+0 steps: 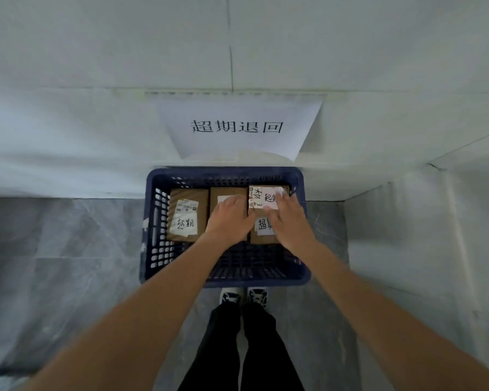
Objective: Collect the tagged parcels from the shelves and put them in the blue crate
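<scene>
Three brown parcels lie flat, side by side, in the far half of the blue crate (299,266), long axes pointing toward the wall. The left hand (229,218) rests flat on the middle parcel (223,194); the right hand (288,218), fingers extended, touches the right parcel (263,235), beside the left parcel (185,215).

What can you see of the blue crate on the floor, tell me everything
The blue crate is dark blue plastic, rectangular, with perforated lattice walls and floor and a solid rim. It sits upright on the grey floor against the white wall, under a paper sign, just ahead of the person's shoes. Brown tagged parcels lie in its far half; the near half shows bare lattice. The left hand and right hand reach inside onto the parcels.
</scene>
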Motion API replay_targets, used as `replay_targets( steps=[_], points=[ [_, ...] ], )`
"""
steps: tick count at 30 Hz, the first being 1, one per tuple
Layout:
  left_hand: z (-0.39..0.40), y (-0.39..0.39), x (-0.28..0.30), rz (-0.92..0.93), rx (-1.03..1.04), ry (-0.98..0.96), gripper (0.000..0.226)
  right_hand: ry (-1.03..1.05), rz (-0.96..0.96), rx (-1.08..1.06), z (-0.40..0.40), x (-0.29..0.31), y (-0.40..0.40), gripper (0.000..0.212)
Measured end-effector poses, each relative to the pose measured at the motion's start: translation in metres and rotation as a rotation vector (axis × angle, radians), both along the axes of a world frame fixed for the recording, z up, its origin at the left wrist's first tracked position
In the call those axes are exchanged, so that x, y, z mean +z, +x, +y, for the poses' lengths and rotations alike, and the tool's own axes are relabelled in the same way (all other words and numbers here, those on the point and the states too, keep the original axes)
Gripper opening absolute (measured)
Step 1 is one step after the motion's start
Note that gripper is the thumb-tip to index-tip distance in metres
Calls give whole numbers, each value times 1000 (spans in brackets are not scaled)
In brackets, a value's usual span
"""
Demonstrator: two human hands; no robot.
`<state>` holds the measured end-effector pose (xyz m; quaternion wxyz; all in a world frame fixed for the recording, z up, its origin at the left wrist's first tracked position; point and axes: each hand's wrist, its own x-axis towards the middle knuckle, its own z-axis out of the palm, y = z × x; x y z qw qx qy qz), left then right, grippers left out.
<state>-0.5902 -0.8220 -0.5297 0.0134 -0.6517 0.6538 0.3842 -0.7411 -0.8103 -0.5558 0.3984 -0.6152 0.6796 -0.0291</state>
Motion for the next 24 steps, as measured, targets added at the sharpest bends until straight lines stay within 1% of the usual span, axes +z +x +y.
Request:
replay_targets(
  steps=[1, 3, 6, 9, 13, 17, 20, 24],
  points=[
    [7, 11, 19, -80, -51, -40, 59, -42, 71, 86, 4, 18, 3, 62],
    [24, 34, 46, -185, -64, -91, 64, -81, 117, 218, 10, 54, 17, 63],
    [49, 67, 72, -264, 43, -139, 67, -86, 133, 418, 10, 89, 51, 64],
    [86, 99, 92, -320, 171, -158, 67, -152, 157, 637, 11, 119, 92, 64],
    [155, 140, 117, -372, 429, -147, 67, -204, 135, 911, 28, 144, 150, 60],
    [232, 165, 146, -422, 682, -111, 66, -261, 96, 1164, 66, 163, 204, 59],
    [294, 178, 166, -462, 858, -93, 67, -275, 109, 1352, 112, 177, 246, 58],
    [386, 193, 191, -524, 1096, -64, 67, -408, 60, 1607, 196, 191, 301, 56]
  ],
)
